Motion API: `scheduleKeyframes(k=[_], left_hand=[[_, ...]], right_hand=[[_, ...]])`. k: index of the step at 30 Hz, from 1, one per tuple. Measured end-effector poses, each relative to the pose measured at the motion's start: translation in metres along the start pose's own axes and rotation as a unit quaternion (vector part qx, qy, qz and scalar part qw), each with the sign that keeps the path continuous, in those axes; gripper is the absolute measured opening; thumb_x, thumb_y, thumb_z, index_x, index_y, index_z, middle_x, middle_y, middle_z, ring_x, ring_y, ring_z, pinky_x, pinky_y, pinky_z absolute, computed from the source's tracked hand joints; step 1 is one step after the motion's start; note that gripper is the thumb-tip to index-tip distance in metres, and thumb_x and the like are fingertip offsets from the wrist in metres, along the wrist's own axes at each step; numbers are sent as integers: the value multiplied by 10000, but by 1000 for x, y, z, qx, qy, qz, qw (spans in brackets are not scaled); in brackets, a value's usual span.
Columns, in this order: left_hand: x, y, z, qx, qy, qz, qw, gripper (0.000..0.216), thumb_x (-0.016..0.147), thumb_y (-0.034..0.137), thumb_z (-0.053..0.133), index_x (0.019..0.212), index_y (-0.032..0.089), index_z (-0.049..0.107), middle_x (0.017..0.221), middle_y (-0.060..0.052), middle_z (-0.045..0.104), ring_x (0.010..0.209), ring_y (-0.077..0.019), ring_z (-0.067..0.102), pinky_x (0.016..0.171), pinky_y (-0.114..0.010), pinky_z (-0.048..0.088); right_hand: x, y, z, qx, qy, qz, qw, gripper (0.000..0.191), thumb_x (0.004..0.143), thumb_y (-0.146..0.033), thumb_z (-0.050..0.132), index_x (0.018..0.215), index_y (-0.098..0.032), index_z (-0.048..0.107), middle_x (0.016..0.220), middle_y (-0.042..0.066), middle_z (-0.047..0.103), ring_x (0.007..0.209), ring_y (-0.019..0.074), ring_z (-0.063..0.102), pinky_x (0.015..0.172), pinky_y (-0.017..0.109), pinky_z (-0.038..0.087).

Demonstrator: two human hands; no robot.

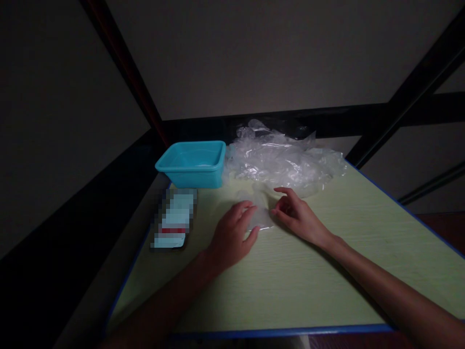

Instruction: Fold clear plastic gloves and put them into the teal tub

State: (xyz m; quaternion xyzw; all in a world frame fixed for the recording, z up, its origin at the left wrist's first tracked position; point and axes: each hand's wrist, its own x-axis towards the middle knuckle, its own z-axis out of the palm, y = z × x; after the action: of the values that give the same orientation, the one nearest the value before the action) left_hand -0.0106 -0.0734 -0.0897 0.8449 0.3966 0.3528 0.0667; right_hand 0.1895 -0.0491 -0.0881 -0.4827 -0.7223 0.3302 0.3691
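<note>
A small clear plastic bag (pixel 262 216) lies flat on the pale green table (pixel 290 286), between my two hands. My left hand (pixel 232 237) rests on its left part with fingers curled over the plastic. My right hand (pixel 296 215) pinches the bag's right edge between thumb and fingers. Behind them a heap of several more clear plastic bags (pixel 283 160) is piled at the far edge of the table.
A turquoise plastic tub (pixel 192 164) stands at the far left corner. A blurred-out phone-like object (pixel 174 219) lies at the left edge. The table has a blue rim. Dark metal frame bars (pixel 410 92) and walls surround it.
</note>
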Motion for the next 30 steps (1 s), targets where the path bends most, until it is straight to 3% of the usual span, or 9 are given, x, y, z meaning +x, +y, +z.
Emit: scheduleKeyframes(k=[4, 8, 16, 30], left_hand=[[-4, 18, 3, 48, -163, 40, 985, 552, 856, 350, 483, 1318, 64, 384, 1404, -187, 397, 1305, -275, 358, 1068, -434, 324], [-10, 20, 9, 86, -230, 36, 969, 698, 874, 488, 432, 1381, 30, 287, 1475, -174, 273, 1378, -256, 216, 1125, -416, 216], [-12, 14, 13, 110, -247, 50, 961, 719, 892, 582, 311, 1396, 72, 265, 1493, -145, 238, 1390, -235, 175, 1127, -401, 184], [-4, 13, 10, 133, -260, 39, 956, 714, 885, 583, 332, 1382, 70, 299, 1466, -150, 307, 1384, -238, 200, 1118, -422, 201]], right_hand=[[-1, 0, 0, -53, -8, -25, 998, 406, 793, -249, 482, 1174, -141, 392, 680, -9, 557, 559, 148, 520, 523, 272, 411], [-2, -2, 0, -90, -13, -34, 995, 383, 794, -230, 469, 1159, -123, 418, 688, 14, 586, 568, 163, 537, 523, 279, 411], [-2, -5, 0, -113, -34, -31, 993, 383, 804, -234, 463, 1167, -118, 418, 698, 27, 596, 589, 174, 551, 542, 288, 421], [-3, -8, -1, -139, -42, -43, 988, 411, 805, -232, 444, 1193, -97, 429, 710, 43, 620, 596, 184, 571, 545, 292, 415]])
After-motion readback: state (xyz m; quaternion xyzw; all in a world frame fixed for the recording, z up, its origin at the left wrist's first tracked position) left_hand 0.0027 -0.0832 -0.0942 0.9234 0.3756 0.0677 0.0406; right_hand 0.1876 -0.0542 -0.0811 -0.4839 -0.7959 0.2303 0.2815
